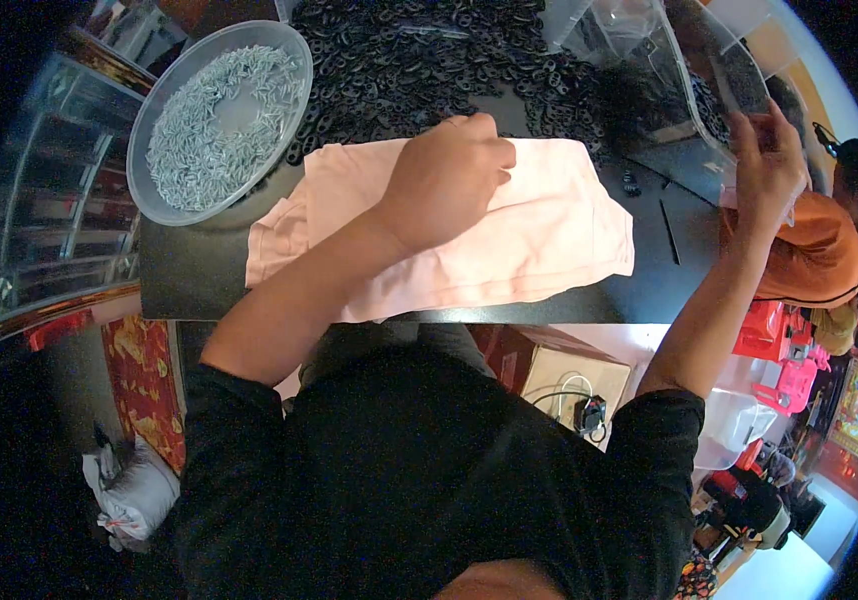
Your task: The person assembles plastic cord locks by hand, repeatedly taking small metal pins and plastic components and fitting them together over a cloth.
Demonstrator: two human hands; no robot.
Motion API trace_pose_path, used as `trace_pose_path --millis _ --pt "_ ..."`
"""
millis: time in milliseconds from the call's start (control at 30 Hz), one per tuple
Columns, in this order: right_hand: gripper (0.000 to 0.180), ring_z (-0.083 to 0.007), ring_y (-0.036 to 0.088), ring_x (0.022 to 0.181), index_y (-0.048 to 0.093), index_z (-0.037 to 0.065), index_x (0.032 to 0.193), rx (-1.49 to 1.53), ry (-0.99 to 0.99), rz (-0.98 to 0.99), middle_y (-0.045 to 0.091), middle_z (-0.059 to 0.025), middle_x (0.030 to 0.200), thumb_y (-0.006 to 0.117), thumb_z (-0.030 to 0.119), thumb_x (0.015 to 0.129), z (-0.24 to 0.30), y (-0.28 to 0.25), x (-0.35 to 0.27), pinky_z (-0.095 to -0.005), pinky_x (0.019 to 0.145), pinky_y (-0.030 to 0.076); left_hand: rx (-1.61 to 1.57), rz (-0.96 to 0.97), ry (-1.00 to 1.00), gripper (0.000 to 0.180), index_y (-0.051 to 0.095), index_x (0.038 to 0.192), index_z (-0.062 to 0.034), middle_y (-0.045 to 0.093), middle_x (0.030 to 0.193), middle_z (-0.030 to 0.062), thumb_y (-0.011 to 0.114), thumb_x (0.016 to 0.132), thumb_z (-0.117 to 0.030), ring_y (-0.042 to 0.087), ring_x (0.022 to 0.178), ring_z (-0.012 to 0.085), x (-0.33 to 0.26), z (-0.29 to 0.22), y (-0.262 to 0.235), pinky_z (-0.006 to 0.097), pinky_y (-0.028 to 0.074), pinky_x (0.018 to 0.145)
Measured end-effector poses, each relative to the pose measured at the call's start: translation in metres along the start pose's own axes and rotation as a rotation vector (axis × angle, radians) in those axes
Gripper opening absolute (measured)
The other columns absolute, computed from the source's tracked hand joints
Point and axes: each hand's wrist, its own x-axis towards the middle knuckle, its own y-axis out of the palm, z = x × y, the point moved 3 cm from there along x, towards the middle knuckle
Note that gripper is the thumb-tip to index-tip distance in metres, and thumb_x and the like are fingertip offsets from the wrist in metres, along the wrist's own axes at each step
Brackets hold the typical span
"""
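Note:
A pale pink folded cloth (549,220) lies along the near edge of the dark table. My left hand (449,185) rests over its middle with the fingers curled closed; whatever they pinch, if anything, is hidden beneath them. Out to the right, my right hand (771,170) is raised at the near end of a clear plastic bin (694,75). Its thumb and fingers bend about the bin's end, apparently gripping it. Small black pieces lie inside the bin. Beyond the cloth spreads a thick layer of black oval plastic pieces with holes (419,75).
A round translucent tub (139,165) of small silvery-grey pieces stands at the left. A thin black strip (670,232) lies right of the cloth. A person in an orange top (814,250) is close by on the right. Under the table sits a cardboard box (574,385) with cables.

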Motion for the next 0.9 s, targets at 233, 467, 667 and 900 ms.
trace_pose_path --millis 233,467,667,900 --pt "0.016 -0.0196 0.058 0.058 0.064 0.003 0.087 0.233 -0.314 -0.334 0.061 -0.0086 0.072 0.067 0.002 0.071 0.093 -0.004 -0.027 -0.028 0.056 0.048 0.367 0.066 0.037 0.007 0.054 0.07 -0.0031 0.05 0.078 0.0105 0.059 0.07 -0.008 0.052 0.079 0.0281 -0.005 -0.003 0.016 0.038 0.046 0.064" --pt "0.009 -0.0134 0.052 0.064 0.06 -0.002 0.086 0.719 -0.097 0.497 0.054 -0.0082 0.072 0.058 -0.002 0.077 0.127 0.088 -0.048 -0.0238 0.055 0.041 0.304 0.027 0.027 0.011 0.049 0.072 -0.0012 0.05 0.076 0.0127 0.054 0.071 -0.01 0.053 0.076 0.0301 -0.001 -0.022 0.013 0.041 0.046 0.064" --pt "0.014 -0.0309 0.057 0.071 0.061 0.002 0.085 0.43 -0.196 0.619 0.056 -0.0125 0.078 0.061 0.008 0.072 0.14 0.133 -0.052 -0.0373 0.062 0.045 0.213 -0.004 0.099 0.011 0.046 0.07 -0.0016 0.052 0.07 0.0132 0.05 0.075 -0.01 0.055 0.068 0.0288 -0.004 -0.015 0.013 0.04 0.045 0.06" --pt "0.013 -0.0324 0.056 0.073 0.061 0.005 0.083 0.351 -0.218 0.632 0.056 -0.0122 0.082 0.059 0.011 0.072 0.143 0.137 -0.051 -0.0389 0.064 0.046 -0.011 -0.08 0.041 0.01 0.052 0.074 -0.0014 0.052 0.069 0.0117 0.061 0.074 -0.007 0.055 0.066 0.0284 -0.004 0.0 0.002 0.037 0.044 0.058"
